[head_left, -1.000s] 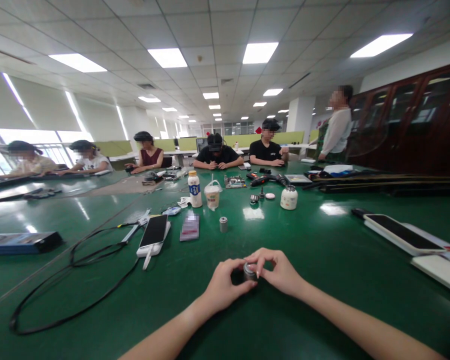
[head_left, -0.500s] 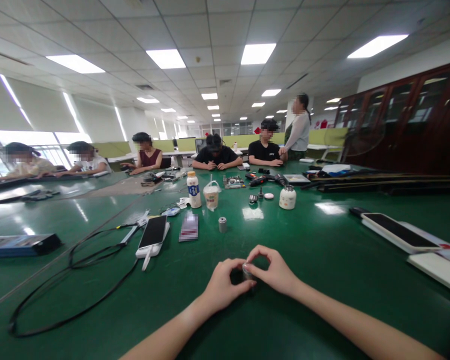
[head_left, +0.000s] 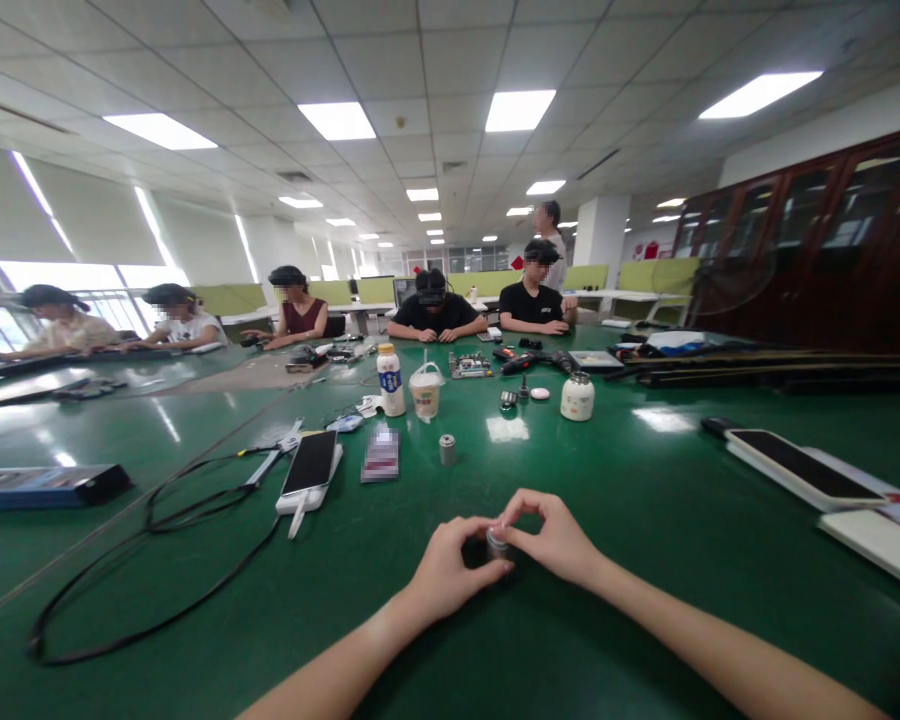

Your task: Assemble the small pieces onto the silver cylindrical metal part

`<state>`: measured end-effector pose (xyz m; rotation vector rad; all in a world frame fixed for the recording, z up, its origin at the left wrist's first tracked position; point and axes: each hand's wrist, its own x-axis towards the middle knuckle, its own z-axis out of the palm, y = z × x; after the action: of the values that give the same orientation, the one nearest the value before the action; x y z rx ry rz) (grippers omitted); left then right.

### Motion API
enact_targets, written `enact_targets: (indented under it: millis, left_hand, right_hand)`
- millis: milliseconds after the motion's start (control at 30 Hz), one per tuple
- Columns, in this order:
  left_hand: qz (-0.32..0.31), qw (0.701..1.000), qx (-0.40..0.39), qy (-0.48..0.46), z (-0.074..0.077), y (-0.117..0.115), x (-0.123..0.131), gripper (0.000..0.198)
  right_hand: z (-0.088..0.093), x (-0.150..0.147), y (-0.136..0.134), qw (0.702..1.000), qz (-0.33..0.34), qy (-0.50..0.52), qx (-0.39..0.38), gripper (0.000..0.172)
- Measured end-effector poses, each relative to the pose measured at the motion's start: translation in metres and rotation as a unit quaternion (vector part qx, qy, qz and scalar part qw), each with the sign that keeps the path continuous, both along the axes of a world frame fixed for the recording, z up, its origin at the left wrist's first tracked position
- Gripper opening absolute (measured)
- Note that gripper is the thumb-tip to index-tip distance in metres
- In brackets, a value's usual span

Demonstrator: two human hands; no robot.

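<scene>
Low over the green table, a small grey metal cylinder [head_left: 497,550] is partly covered by fingers. My left hand [head_left: 444,572] is closed round its side, thumb in front and fingers behind. The thumb and fingertips of my right hand [head_left: 555,540] pinch at the cylinder's top; whether a smaller part sits between them I cannot tell. A similar metal cylinder [head_left: 448,451] stands upright on the table, farther off and apart from both hands.
Beyond stand a milk bottle [head_left: 391,382], a lidded cup [head_left: 425,392] and a white jar [head_left: 577,397]. Left lie a phone [head_left: 310,464], a looped black cable [head_left: 157,640] and a blue box [head_left: 37,486]; right, another phone [head_left: 802,466]. Several people sit across the table.
My right fingertips have shifted slightly at the cylinder's top, while my left hand keeps its hold. In the background, the standing person has moved behind the seated one and a bit left.
</scene>
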<state>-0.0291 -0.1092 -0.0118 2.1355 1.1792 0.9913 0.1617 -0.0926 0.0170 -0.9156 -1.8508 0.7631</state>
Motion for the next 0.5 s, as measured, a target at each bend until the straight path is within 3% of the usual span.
enact_targets:
  millis: [200, 300, 400, 500]
  left_hand:
    - [-0.002, 1.0, 0.0, 0.005, 0.0, 0.001, 0.001, 0.04]
    - [-0.001, 1.0, -0.002, 0.007, 0.0, 0.002, 0.001, 0.039]
    - [0.006, 1.0, -0.004, 0.01, 0.001, 0.001, 0.001, 0.039]
    - [0.009, 1.0, -0.007, 0.009, 0.003, -0.001, 0.001, 0.04]
  right_hand:
    - [-0.005, -0.003, -0.002, 0.999, -0.002, 0.05, -0.003, 0.023]
    - [-0.003, 0.0, 0.002, 0.993, -0.005, 0.113, 0.041, 0.03]
    - [-0.002, 0.015, 0.016, 0.987, -0.056, 0.131, 0.068, 0.033]
    - [-0.01, 0.039, 0.036, 0.991, -0.091, 0.091, 0.019, 0.032]
